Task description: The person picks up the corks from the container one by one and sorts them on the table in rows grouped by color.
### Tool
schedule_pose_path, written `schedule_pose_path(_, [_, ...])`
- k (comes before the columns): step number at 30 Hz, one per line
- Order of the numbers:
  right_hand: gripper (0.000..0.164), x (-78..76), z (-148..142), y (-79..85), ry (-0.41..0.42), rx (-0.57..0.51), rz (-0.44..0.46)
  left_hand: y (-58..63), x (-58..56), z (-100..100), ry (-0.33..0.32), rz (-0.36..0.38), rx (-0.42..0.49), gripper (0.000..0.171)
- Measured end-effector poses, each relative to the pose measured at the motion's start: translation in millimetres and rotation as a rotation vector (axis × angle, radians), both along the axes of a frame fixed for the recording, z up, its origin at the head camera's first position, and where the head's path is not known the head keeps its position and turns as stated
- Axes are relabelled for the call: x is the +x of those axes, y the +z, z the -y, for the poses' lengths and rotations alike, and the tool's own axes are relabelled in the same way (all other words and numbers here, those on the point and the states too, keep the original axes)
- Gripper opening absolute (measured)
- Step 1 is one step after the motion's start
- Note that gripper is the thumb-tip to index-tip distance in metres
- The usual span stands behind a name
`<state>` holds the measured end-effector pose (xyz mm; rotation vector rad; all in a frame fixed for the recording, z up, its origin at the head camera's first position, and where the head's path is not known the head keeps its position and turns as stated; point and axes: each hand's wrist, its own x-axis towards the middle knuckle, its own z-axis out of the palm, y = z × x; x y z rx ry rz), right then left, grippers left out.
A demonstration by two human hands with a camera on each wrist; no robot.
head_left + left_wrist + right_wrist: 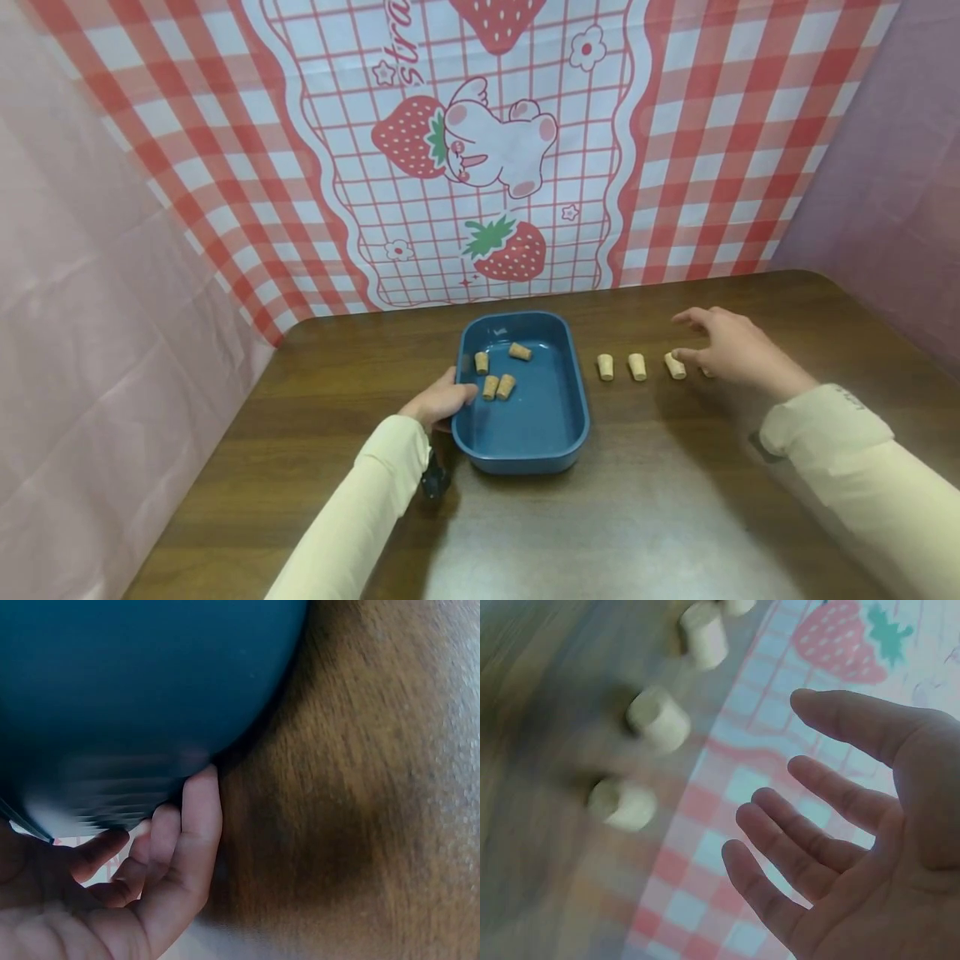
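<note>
A blue rectangular dish (540,417) stands on the table with several brown corks (520,352) lying in its far and left part. My left hand (438,402) grips its left side, the thumb over the rim; in the left wrist view the fingers (201,817) reach the outer wall near the bottom. To the right of the dish, several pale corks (637,367) form a row. Above the right end of that row hovers my right hand (738,348), its fingers spread and holding nothing. It partly hides the rightmost pale cork (707,372). In the right wrist view a pale cork (622,805) lies apart from the fingers.
The brown wooden table (660,517) ends at a hanging cloth (675,167) with red checks and strawberries. Plain pinkish cloths hang at the left (112,333) and right (877,208). A small black object (435,479) is at the left wrist.
</note>
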<state>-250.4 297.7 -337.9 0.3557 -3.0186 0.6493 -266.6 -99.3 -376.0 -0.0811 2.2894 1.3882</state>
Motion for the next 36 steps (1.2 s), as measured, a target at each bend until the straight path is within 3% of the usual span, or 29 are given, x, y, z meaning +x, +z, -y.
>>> schedule_pose_path(10, [0.047,10.0,47.0,15.3,0.092,-0.042,-0.065,-0.6,3.8,-2.0,0.001,-0.019,0.012,0.067])
schedule_pose_path(19, [0.044,17.5,93.1,32.1,0.132,-0.06,-0.064,-0.9,2.9,-1.0,0.002,-0.022,0.011,0.069])
schedule_pose_path(31, [0.042,10.3,139.0,42.3,0.169,-0.101,-0.038,-2.9,0.6,-2.7,-0.008,-0.027,0.019,0.065])
schedule_pose_path(36, [0.042,3.4,161.1,45.6,0.179,-0.146,0.017,-5.4,1.0,0.4,-0.007,-0.035,0.01,0.069])
